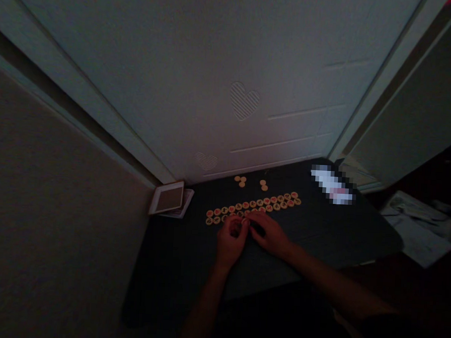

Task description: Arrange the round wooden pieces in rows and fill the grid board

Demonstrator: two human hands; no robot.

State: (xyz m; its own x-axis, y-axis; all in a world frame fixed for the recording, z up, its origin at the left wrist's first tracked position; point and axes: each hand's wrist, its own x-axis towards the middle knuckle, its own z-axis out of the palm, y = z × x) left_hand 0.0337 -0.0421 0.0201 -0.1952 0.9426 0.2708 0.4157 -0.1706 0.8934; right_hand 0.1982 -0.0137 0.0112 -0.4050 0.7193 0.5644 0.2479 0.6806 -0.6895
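Observation:
Two long rows of round xiangqi pieces (253, 204), marked in red and black, lie side by side on a dark table (182, 267). My left hand (229, 242) is at the near row, with its fingers curled and its thumb and fingertips closed together. From the right, my right hand (270, 234) reaches in with bent fingers, its fingertips meeting those of the left. Whatever is pinched between the fingertips is too small and dark to make out. Both hands cover part of the near row.
Behind the rows lie two small groups of plain-faced discs, one of three (242, 184) and a pair (263, 183). Framed flat items (167, 198) are stacked at the table's left edge. A pixelated bright object (330, 184) lies at the right. A white panel (169, 85) stands behind the table.

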